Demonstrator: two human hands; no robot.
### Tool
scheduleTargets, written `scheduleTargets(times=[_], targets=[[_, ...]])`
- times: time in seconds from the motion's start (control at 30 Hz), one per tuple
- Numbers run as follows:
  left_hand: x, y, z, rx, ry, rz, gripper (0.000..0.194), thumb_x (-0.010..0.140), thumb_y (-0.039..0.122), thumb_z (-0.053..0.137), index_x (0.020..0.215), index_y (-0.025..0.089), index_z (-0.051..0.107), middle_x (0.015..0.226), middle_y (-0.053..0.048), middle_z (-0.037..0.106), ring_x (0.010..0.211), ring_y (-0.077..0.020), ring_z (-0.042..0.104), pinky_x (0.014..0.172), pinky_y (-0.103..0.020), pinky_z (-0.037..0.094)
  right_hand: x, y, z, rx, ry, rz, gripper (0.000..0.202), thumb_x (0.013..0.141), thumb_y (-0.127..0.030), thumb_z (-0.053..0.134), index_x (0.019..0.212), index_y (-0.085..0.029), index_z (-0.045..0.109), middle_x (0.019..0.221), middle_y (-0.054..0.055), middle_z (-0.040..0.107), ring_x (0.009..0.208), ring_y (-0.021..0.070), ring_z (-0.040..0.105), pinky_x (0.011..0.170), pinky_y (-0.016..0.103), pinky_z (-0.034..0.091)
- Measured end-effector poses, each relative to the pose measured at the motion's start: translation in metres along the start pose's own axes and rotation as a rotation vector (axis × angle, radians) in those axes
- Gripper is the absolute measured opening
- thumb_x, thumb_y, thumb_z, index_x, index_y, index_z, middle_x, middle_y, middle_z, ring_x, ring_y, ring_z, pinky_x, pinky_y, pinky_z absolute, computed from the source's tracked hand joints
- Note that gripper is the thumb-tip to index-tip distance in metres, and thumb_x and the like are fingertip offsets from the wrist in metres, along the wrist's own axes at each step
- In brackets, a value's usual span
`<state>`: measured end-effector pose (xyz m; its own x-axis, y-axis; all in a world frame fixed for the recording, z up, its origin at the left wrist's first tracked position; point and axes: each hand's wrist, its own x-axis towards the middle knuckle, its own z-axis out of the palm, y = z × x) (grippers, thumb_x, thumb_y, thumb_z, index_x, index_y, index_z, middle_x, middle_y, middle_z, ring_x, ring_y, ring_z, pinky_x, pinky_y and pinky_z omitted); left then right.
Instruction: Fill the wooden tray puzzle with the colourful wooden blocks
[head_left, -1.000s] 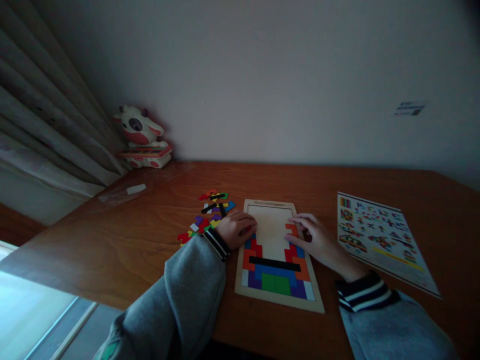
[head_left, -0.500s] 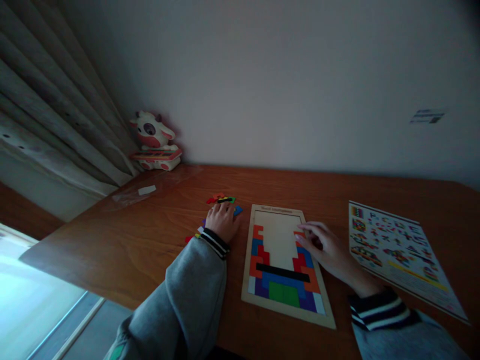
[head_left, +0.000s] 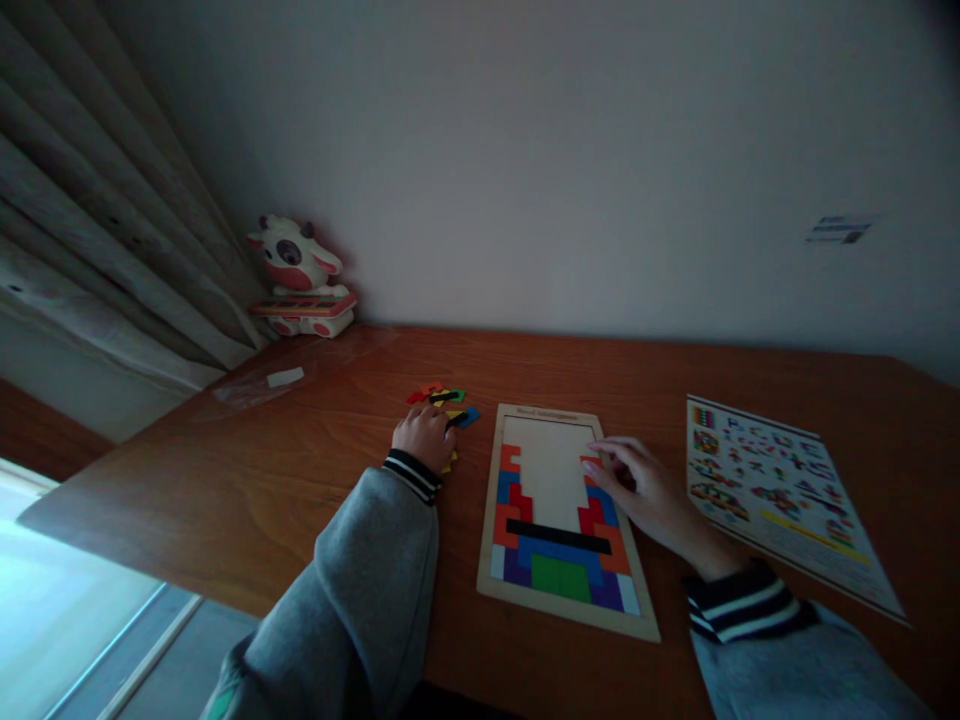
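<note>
My left hand [head_left: 425, 437] is over a small pile of coloured puzzle pieces [head_left: 431, 388], its fingers bent down and partly hidden. A black piece [head_left: 456, 420] and a blue piece [head_left: 470, 416] lie by its thumb side. My right hand [head_left: 641, 490] rests at the right edge of a wooden puzzle board [head_left: 487, 595], thumb and forefinger apart by an orange piece [head_left: 591, 462]. Inside the frame, pieces fill the lower part and climb both sides. A long black bar [head_left: 559, 536] lies across them above a green block [head_left: 560, 577]; the upper middle shows bare board.
A printed pattern sheet [head_left: 787, 490] lies to the right of the board. At the back left stands a toy cow with a keyboard [head_left: 300, 275], with a clear plastic bag [head_left: 255, 385] in front. A curtain [head_left: 97, 200] hangs at left beside the table [head_left: 225, 490].
My left hand has shifted left and its fingers have bent in, uncovering the black and blue pieces. My right hand stays by the board's right edge. The view has shifted slightly.
</note>
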<state>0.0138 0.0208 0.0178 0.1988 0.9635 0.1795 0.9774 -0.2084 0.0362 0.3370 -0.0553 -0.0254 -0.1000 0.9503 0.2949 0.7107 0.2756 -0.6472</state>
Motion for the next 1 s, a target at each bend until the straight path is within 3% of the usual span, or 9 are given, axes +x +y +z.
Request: scheduleTargets(times=[0.2,0.5,0.63,0.8,1.0], targets=[[0.004,-0.005,0.006,-0.020,-0.003,0.055,0.022,0.092,0.025,0.055,0.107,0.020,0.070,0.115,-0.009,0.067,0.115,-0.0253,0.058,0.100,-0.037,0.046,0.000,0.000,0.000,0.013,0.015,-0.007,0.035,0.092,-0.049,0.052,0.114,-0.023,0.062,0.112,0.010,0.059,0.087,0.0214,0.062,0.076,0.039,0.055],[0.003,-0.005,0.009,-0.042,0.118,0.205,0.018,0.092,0.019,0.055,0.100,0.023,0.071,0.103,-0.005,0.073,0.098,-0.0239,0.066,0.089,-0.037,0.051,0.000,-0.002,0.000,-0.024,0.001,-0.012,0.034,0.093,-0.047,0.052,0.114,-0.021,0.061,0.111,0.009,0.059,0.082,0.0197,0.062,0.074,0.038,0.054],[0.000,0.008,0.014,-0.230,0.247,0.411,0.021,0.096,0.026,0.052,0.102,0.022,0.071,0.098,-0.005,0.073,0.092,-0.0201,0.067,0.086,-0.033,0.053,-0.001,-0.008,-0.001,-0.056,0.037,-0.048,0.031,0.094,-0.044,0.052,0.113,-0.021,0.061,0.114,0.010,0.058,0.091,0.0219,0.063,0.080,0.040,0.055],[-0.008,0.031,0.019,-0.520,0.210,0.666,0.024,0.098,0.025,0.049,0.107,0.021,0.071,0.099,-0.006,0.073,0.090,-0.0168,0.068,0.084,-0.030,0.054,0.001,-0.029,-0.005,-0.113,0.095,-0.242,0.029,0.094,-0.035,0.054,0.121,-0.025,0.059,0.117,0.009,0.061,0.111,0.0253,0.059,0.097,0.046,0.049],[-0.017,0.048,0.017,-0.811,0.126,0.671,0.023,0.096,0.031,0.055,0.102,0.018,0.072,0.094,-0.007,0.074,0.087,-0.0154,0.069,0.081,-0.027,0.056,0.007,-0.050,0.004,-0.114,0.029,-0.447,0.029,0.095,-0.029,0.055,0.123,-0.029,0.062,0.113,0.006,0.068,0.105,0.0234,0.063,0.093,0.045,0.053]])
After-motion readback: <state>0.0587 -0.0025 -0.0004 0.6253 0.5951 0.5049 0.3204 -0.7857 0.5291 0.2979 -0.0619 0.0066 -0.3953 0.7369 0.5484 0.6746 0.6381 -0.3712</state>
